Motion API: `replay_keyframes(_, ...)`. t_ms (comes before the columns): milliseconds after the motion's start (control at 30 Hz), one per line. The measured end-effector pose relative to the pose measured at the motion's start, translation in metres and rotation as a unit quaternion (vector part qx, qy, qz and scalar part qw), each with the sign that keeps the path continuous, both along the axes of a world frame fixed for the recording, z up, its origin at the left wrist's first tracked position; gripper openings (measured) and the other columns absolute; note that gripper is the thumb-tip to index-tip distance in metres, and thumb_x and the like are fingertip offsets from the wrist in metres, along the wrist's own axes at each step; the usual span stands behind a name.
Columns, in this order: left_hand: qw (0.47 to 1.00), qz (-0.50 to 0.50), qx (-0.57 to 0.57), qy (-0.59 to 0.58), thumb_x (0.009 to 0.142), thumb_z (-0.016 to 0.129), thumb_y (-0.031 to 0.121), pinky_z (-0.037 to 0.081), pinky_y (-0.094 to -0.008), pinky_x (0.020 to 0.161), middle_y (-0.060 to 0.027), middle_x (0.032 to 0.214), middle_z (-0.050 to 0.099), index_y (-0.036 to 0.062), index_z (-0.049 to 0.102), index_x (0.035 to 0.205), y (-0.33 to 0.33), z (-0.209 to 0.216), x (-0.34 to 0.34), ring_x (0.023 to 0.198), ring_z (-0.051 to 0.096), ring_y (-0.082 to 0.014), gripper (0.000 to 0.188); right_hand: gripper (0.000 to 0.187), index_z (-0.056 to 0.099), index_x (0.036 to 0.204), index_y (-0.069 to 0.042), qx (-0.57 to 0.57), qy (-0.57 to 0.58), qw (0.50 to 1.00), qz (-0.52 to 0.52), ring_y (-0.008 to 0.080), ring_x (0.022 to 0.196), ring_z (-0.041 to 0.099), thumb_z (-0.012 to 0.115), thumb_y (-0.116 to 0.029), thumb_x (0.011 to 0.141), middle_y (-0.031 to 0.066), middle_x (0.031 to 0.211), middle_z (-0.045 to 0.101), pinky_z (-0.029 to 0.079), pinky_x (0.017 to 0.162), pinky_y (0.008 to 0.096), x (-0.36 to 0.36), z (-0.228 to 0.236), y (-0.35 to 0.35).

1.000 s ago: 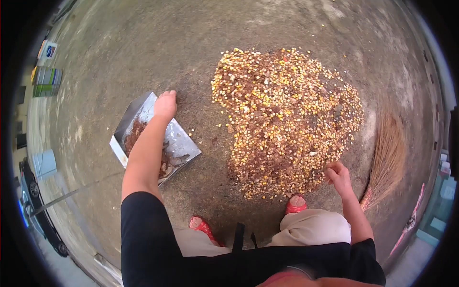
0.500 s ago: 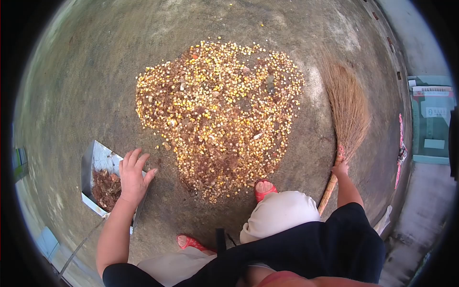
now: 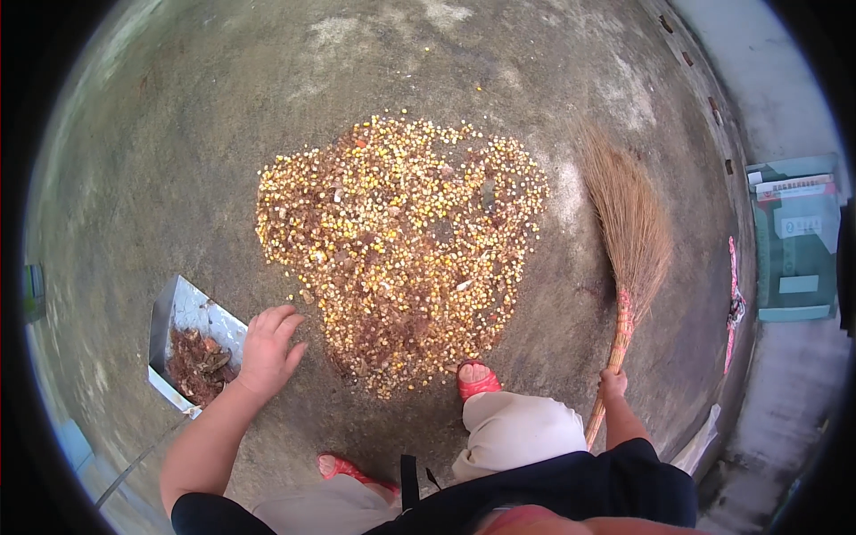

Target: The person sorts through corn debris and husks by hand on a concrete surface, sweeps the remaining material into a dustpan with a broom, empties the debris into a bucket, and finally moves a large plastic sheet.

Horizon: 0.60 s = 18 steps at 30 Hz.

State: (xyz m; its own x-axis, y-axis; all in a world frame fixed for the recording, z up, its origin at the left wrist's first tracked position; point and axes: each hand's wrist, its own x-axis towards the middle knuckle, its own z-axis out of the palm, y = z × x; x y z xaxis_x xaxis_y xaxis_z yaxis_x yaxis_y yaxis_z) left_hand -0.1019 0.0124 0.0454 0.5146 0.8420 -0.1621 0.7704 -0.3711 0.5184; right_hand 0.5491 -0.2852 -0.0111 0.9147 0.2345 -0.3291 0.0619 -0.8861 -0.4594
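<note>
My left hand hovers between the metal dustpan and a wide heap of corn kernels, its fingers apart and nothing in them. Brown, fluffy debris lies in the dustpan, whose thin handle runs toward the lower left. Yellow and pale kernels are mixed with reddish-brown chaff and small bits of litter. On the right, my right hand is wrapped round the handle of a straw broom. The broom's bristles fan out away from me, to the right of the heap.
My red sandals stand at the heap's near edge on the concrete floor. By the right wall are a green plastic bin and a pink patterned strip. A whitish plastic sheet lies at the lower right.
My left hand has moved right, off the dustpan toward the heap. My right hand now grips the broom handle farther from the bristles. The view has shifted slightly.
</note>
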Motion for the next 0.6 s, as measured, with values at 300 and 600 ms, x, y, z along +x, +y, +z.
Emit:
replay_keyframes(300,0.990,0.084,-0.088,-0.076,0.066,0.065,0.008,0.042,-0.0386,0.084,-0.0133,0.104,0.053,0.0052,0.054,0.098,-0.065,0.045,-0.001,0.096,0.050,-0.0321,0.033,0.020,0.048,0.085,0.000,0.021,-0.016,0.981,0.191,0.0154,0.046,0.051,0.053,-0.009,0.068,0.0059,0.062,0.050,0.043,0.040,0.0294,0.004,0.200,0.231)
replay_keyframes(600,0.963,0.181,-0.169,-0.109,0.068,0.065,0.007,0.044,-0.0379,0.080,-0.0137,0.100,0.056,0.0048,0.055,0.097,-0.140,0.091,-0.002,0.091,0.054,-0.0313,0.031,0.032,0.047,0.091,0.002,0.011,0.127,0.894,0.430,0.0192,0.052,0.057,0.061,-0.006,0.063,0.0118,0.062,0.057,0.048,0.051,0.0333,-0.179,0.156,0.562)
